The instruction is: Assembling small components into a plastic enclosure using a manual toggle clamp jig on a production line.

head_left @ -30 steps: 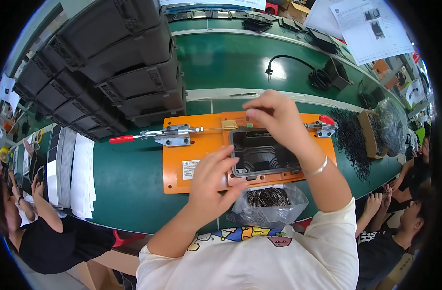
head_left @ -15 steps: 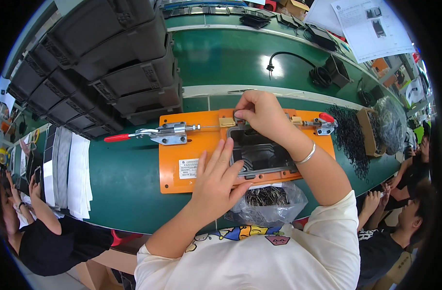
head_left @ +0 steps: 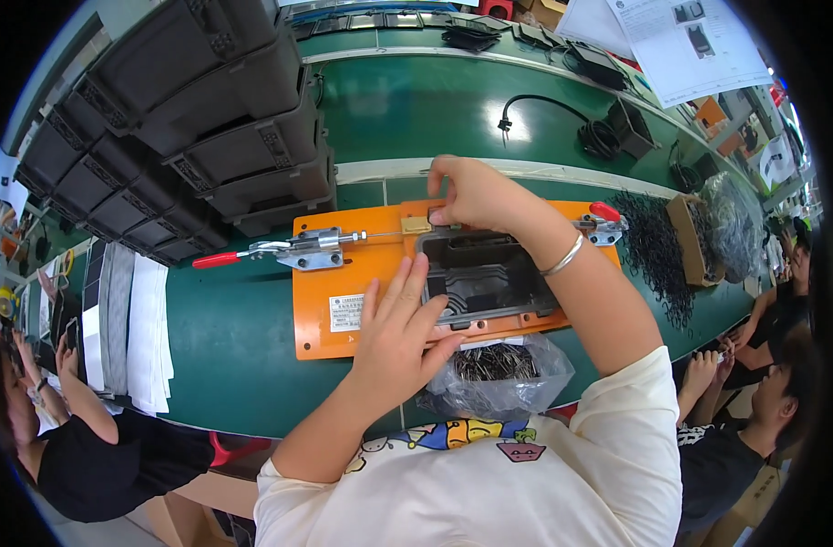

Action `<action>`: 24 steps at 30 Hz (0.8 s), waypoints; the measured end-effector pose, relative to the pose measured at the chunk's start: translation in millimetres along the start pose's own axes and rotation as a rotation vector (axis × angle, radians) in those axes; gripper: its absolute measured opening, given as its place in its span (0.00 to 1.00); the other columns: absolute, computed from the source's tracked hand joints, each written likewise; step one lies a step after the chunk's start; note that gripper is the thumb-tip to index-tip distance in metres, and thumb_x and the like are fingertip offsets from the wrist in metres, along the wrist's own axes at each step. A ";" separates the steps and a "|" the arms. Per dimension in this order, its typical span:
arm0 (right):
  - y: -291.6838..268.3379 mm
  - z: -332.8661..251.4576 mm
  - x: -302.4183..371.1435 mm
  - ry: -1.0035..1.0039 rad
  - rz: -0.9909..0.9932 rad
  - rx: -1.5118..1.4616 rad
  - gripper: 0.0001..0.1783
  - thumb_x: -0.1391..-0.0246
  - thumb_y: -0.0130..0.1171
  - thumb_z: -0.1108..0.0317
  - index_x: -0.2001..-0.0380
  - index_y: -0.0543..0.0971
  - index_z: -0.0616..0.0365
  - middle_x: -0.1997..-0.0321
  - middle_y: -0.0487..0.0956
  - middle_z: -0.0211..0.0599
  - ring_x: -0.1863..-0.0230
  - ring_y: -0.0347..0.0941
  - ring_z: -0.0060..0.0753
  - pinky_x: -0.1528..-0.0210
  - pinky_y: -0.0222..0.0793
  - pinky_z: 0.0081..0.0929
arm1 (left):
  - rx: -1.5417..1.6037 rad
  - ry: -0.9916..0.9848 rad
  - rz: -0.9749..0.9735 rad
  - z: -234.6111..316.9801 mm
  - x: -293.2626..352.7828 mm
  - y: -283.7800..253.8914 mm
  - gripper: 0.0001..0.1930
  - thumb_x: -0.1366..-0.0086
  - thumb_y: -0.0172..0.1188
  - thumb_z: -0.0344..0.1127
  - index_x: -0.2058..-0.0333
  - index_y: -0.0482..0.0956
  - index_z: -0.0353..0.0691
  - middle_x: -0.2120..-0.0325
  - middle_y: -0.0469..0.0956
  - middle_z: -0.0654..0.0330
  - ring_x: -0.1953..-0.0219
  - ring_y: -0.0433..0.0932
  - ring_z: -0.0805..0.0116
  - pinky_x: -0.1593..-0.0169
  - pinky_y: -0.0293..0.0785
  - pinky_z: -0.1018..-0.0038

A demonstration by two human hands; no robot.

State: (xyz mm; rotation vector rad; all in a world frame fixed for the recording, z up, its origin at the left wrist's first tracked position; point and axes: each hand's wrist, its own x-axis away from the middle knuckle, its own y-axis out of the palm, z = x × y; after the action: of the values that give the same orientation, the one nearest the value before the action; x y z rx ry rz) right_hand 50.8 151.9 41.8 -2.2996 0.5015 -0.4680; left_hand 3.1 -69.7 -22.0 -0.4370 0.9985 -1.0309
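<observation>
An orange fixture plate (head_left: 318, 301) lies on the bench in front of me, holding an open black plastic case (head_left: 476, 321) with a hollow inside. My left hand (head_left: 394, 319) rests flat along the case's left rim, its fingers stretched out and spread. My right hand (head_left: 476, 194) is bent over the far edge of the case, thumb pressed down near a brass-coloured block (head_left: 416, 224). Its fingers are curled, and whatever they hold there is hidden. A toggle clamp (head_left: 318, 248) with a red handle sits at the plate's left, and another clamp (head_left: 606, 225) at its right.
Stacked black cases (head_left: 252, 146) tower at the left. A clear bag of metal pins (head_left: 498, 365) lies between me and the plate. Black loose parts (head_left: 658, 255) and a cardboard box (head_left: 692, 242) are at the right. A coiled cable (head_left: 601, 139) lies farther back. People sit on both sides.
The whole view has shifted slightly. My right hand's fingers have changed their bend, with the index finger now raised above the thumb at the far edge. My left hand stays on the rim.
</observation>
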 end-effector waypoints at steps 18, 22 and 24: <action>63.9 12.7 174.4 -0.311 -0.028 0.507 0.09 0.66 0.58 0.75 0.74 0.78 0.59 0.74 0.74 0.39 0.75 0.76 0.41 0.74 0.72 0.32 | -0.044 -0.020 -0.022 1.3 -1.4 0.9 0.21 0.47 0.67 0.40 0.58 0.77 0.35 0.37 0.58 0.41 0.34 0.57 0.46 0.39 0.51 0.43; 61.7 15.5 174.6 -0.315 0.021 0.444 0.07 0.62 0.60 0.74 0.74 0.78 0.58 0.74 0.73 0.38 0.74 0.75 0.40 0.74 0.71 0.33 | -0.047 -0.027 -0.015 1.7 -0.1 1.1 0.20 0.47 0.67 0.40 0.58 0.77 0.36 0.37 0.58 0.41 0.34 0.57 0.46 0.39 0.50 0.42; 56.6 10.0 171.4 -0.336 0.071 0.404 0.06 0.60 0.61 0.73 0.74 0.78 0.58 0.74 0.73 0.38 0.74 0.74 0.40 0.74 0.71 0.33 | -0.047 -0.016 -0.010 0.6 0.9 2.7 0.20 0.47 0.67 0.40 0.58 0.77 0.36 0.37 0.58 0.41 0.34 0.57 0.46 0.39 0.50 0.42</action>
State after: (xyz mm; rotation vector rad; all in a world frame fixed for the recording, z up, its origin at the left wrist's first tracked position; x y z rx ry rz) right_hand 190.3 38.0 25.9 -1.9104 0.2882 -0.1249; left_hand 5.1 -69.2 -24.0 -0.4890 1.0088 -1.0134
